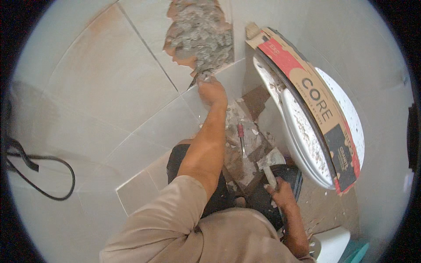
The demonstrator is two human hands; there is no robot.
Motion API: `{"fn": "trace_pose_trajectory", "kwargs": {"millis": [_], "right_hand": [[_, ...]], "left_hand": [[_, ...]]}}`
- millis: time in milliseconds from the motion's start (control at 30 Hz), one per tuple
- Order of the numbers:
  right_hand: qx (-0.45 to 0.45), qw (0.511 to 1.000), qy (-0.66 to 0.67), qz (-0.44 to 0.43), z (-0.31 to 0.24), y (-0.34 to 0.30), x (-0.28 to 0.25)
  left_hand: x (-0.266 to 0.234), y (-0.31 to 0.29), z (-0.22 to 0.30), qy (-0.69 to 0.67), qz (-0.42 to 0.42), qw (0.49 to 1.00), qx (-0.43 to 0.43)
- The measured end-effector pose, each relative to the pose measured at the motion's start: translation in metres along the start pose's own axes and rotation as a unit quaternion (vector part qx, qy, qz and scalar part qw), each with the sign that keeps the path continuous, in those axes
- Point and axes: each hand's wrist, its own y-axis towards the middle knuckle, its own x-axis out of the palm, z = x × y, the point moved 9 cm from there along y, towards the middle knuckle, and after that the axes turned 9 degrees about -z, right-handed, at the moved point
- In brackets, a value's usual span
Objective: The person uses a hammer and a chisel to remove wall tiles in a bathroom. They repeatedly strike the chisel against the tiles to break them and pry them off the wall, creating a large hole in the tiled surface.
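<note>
My left hand (212, 91) is stretched out to the lower end of a broken-out patch (199, 37) in the tiled wall. Its fingers are closed around something small and greyish that I cannot make out. Rough grey mortar shows inside the patch, with jagged orange-brown tile edges. Low on the right, my right hand (283, 193) grips the pale handle of a dust-covered hammer (271, 164), its block-like head pointing away from me. Between the hands, a red-handled screwdriver (240, 133) lies on the floor among broken tile pieces (250, 147).
A white toilet (291, 114) stands at the right, its lid and seat strewn with debris. A long, printed brown, red and black cardboard box (318, 105) leans along it. A black cable (72, 175) loops at the far left. A white container (331, 243) sits at the lower right.
</note>
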Motion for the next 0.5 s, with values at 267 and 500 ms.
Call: {"fn": "trace_pose_trajectory", "kwargs": {"millis": [267,500], "right_hand": [[-0.078,0.992,-0.090,0.041,0.019,0.018,0.006],[-0.023,0.998,-0.061,0.010,0.017,0.016,0.005]], "left_hand": [[0.005,0.011,-0.007,-0.065,0.042,0.997,-0.003],[0.010,0.014,-0.007,-0.060,0.042,0.997,-0.011]]}}
